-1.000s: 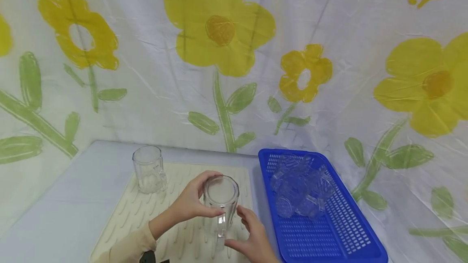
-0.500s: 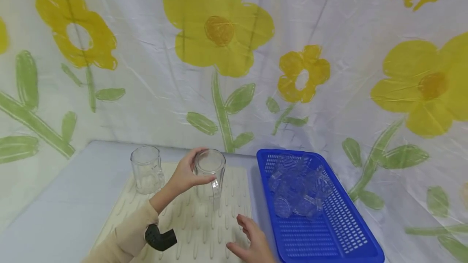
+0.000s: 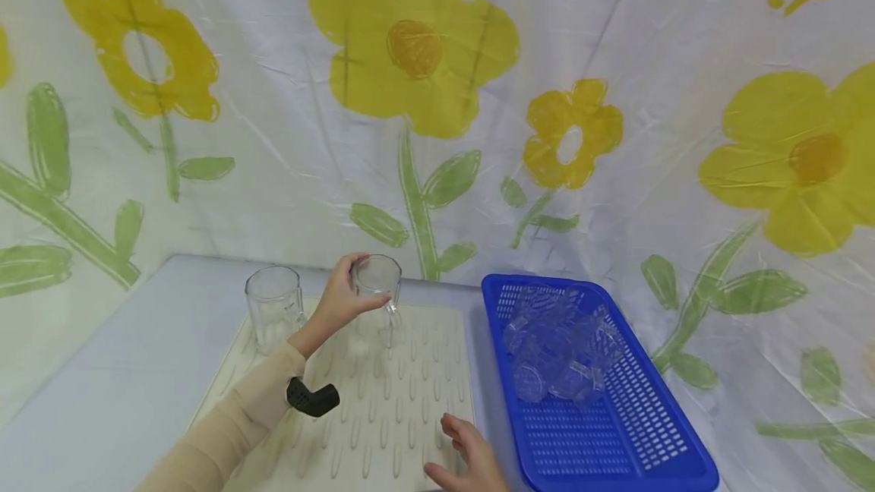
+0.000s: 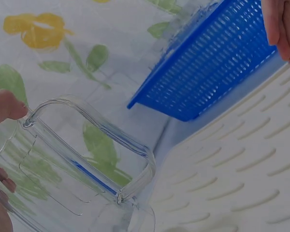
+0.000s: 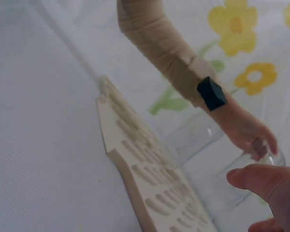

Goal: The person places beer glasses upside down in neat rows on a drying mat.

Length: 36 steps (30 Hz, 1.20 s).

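Note:
My left hand (image 3: 349, 296) grips a clear glass mug (image 3: 377, 278) near its top, over the far part of a cream ridged mat (image 3: 390, 416). Thumb and fingers sit on either side of the glass, and the mug's handle (image 4: 104, 125) points away from the palm in the left wrist view. A second glass mug (image 3: 273, 306) stands upright at the mat's far left corner, partly behind my left wrist. Low over the mat's right edge, my right hand (image 3: 472, 458) holds nothing, its fingers and thumb spread apart.
To the right of the mat is a blue perforated basket (image 3: 574, 443) with several clear glass mugs (image 3: 560, 348) piled in its far half. A white curtain (image 3: 287, 135) with yellow flowers hangs behind the table (image 3: 102, 370).
My left hand has carried the mug away from me and slightly left, toward the far edge of the mat. The right hand has parted from the mug and stayed near the front.

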{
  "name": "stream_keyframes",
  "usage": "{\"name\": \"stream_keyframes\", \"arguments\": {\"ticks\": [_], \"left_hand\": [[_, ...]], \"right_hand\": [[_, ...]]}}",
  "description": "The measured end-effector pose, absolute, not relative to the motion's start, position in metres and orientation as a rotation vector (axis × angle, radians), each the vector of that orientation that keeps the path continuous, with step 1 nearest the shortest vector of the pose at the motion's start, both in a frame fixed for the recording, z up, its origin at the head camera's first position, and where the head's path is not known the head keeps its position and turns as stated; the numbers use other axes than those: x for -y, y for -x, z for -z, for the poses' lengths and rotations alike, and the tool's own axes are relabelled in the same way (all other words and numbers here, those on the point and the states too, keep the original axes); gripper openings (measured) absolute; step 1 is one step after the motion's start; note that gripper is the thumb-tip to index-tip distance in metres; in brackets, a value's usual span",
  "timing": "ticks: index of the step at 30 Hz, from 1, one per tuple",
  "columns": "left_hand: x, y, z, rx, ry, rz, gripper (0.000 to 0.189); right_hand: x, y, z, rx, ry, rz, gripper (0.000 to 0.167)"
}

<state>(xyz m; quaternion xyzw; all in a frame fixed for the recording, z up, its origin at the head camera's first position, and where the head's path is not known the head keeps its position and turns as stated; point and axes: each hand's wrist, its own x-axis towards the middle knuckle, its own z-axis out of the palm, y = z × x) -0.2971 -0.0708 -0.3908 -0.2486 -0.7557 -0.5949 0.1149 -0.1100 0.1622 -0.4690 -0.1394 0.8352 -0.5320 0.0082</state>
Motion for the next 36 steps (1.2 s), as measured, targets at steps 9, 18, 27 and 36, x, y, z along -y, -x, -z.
{"name": "stream_keyframes", "arguments": {"ticks": [9,18,27,36], "left_hand": [[0.072,0.311,0.413,2.282,0.601,1.731,0.077],[0.071,0.302,0.414,2.307,0.51,1.803,0.076],[0.076,0.295,0.419,2.237,0.531,1.837,0.075],[0.072,0.311,0.445,2.214,0.484,1.799,0.078]], "right_hand": [[-0.164,0.108,0.481,-2.708,0.54,1.632,0.058],[-0.17,0.108,0.482,-2.7,0.597,1.613,0.057],[-0.166,0.108,0.477,-2.636,0.566,1.606,0.058],[-0.167,0.106,0.477,-2.582,0.56,1.68,0.055]]}}
